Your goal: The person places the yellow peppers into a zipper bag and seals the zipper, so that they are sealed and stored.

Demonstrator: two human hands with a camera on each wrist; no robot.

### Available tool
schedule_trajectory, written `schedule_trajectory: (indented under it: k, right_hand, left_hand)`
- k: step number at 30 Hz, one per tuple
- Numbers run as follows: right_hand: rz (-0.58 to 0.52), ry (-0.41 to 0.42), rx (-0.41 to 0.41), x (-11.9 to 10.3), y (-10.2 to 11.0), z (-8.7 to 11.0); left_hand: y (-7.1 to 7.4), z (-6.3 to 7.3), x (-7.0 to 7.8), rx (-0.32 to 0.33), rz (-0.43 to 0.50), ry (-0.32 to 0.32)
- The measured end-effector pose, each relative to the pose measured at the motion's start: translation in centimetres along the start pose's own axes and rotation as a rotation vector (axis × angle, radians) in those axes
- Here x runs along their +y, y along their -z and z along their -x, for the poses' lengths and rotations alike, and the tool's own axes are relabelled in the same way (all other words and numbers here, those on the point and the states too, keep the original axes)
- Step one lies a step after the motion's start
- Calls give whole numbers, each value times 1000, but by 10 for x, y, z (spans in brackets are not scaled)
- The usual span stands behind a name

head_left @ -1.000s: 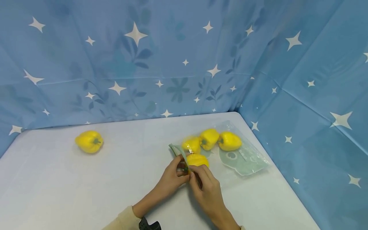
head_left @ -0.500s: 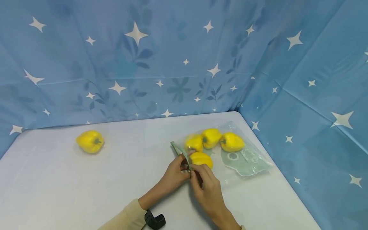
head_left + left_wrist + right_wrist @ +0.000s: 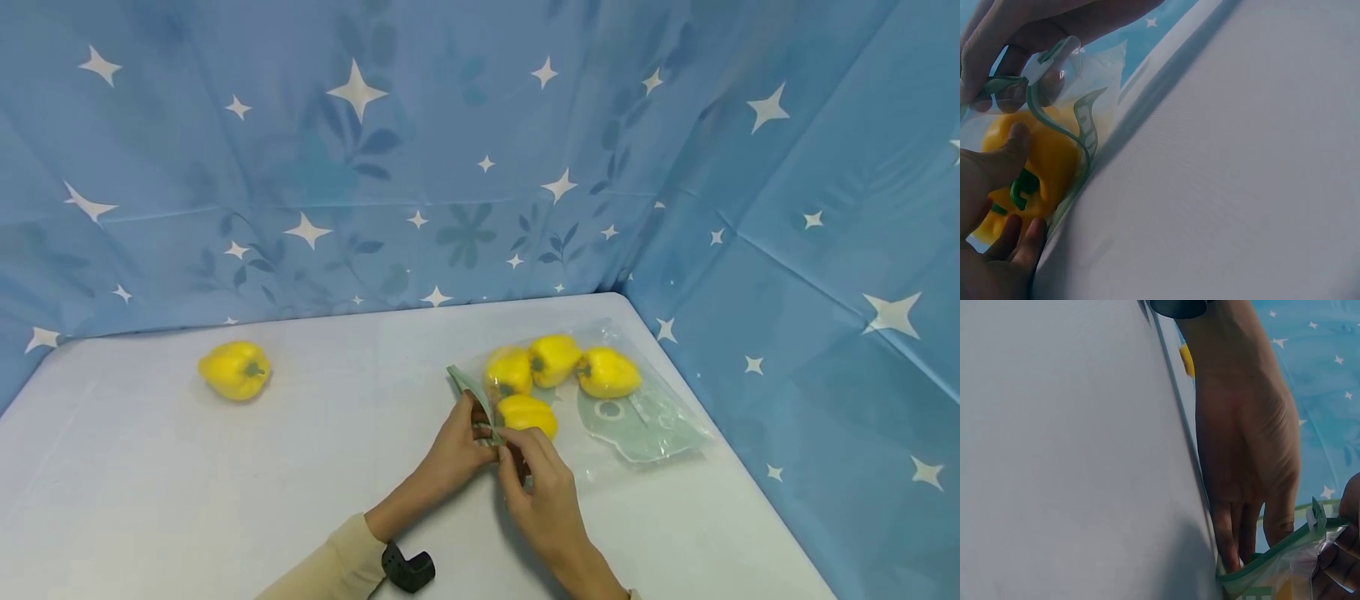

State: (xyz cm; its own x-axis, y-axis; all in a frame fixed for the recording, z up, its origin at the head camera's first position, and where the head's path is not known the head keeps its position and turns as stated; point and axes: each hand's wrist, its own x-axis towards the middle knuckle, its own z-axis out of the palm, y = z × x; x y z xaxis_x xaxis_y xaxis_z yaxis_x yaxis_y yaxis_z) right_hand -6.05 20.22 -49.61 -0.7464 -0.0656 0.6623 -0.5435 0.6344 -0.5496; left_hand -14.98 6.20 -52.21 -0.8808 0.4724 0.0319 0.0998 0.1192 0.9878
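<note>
A clear zip bag with a green print lies at the table's right, with several yellow bell peppers inside. My left hand is at the bag's mouth. In the left wrist view, its thumb and fingers spread across the opening, close to a yellow pepper with a green stem; whether they touch it I cannot tell. My right hand pinches the near end of the bag's green-edged mouth, beside the slider. The right fingertips are partly hidden in the head view.
Another yellow bell pepper lies alone at the left on the white table. Blue star-printed curtains hang behind the table and along its right side. A black band with a device is on the left wrist.
The pepper at the bag's mouth has moved right, farther into the bag, and the other bagged peppers have shifted slightly right. The left hand has moved a little right; the right hand keeps its pinch.
</note>
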Motion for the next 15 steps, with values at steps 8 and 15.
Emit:
schedule_trajectory:
  k: [8, 15]
  right_hand:
    - [-8, -4, -3, 2, -1, 1]
    - [-7, -4, -1, 1, 0, 0]
  left_hand:
    - [3, 1, -3, -17, 50, -24]
    - [3, 4, -2, -20, 1, -84]
